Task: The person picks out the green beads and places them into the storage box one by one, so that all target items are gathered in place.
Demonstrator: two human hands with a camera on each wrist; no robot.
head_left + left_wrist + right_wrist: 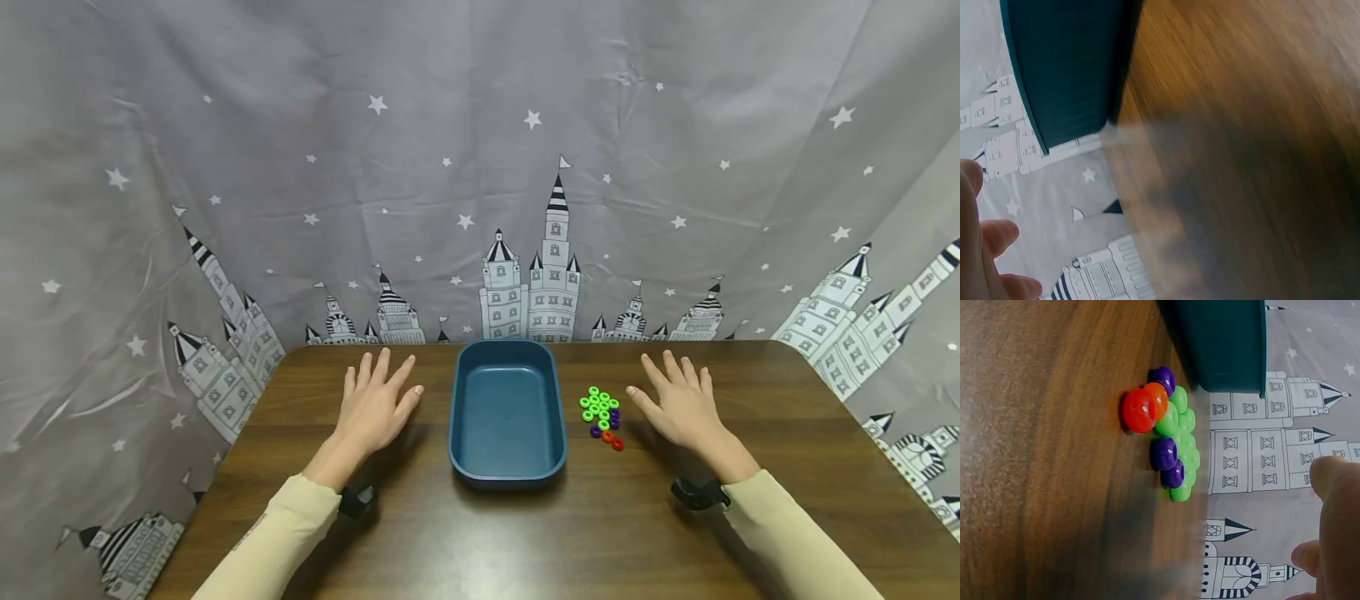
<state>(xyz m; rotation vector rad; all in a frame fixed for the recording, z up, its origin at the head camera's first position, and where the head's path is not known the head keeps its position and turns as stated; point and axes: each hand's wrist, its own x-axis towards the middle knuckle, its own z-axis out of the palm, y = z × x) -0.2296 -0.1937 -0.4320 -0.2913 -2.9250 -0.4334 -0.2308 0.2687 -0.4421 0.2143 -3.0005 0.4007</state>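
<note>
My left hand [372, 404] hovers over the table to the left of a dark blue plastic tub [507, 482], fingers spread and holding nothing. On the tub's other side my right hand [681, 404] is likewise held out, fingers spread, nothing in it. Between the tub and that hand lies a small cluster of ring-shaped beads. Most are bright green beads [594, 409]. Among them sit a few purple beads [1164, 454], an orange bead [1157, 401] and a red bead [1139, 411]. The tub's inside shows only its bare floor.
A brown wooden table [495, 542] bears the tub and beads. Behind it hangs a grey curtain [420, 167] printed with castles and stars, which also runs down both sides. Each wrist wears a black camera strap [699, 493].
</note>
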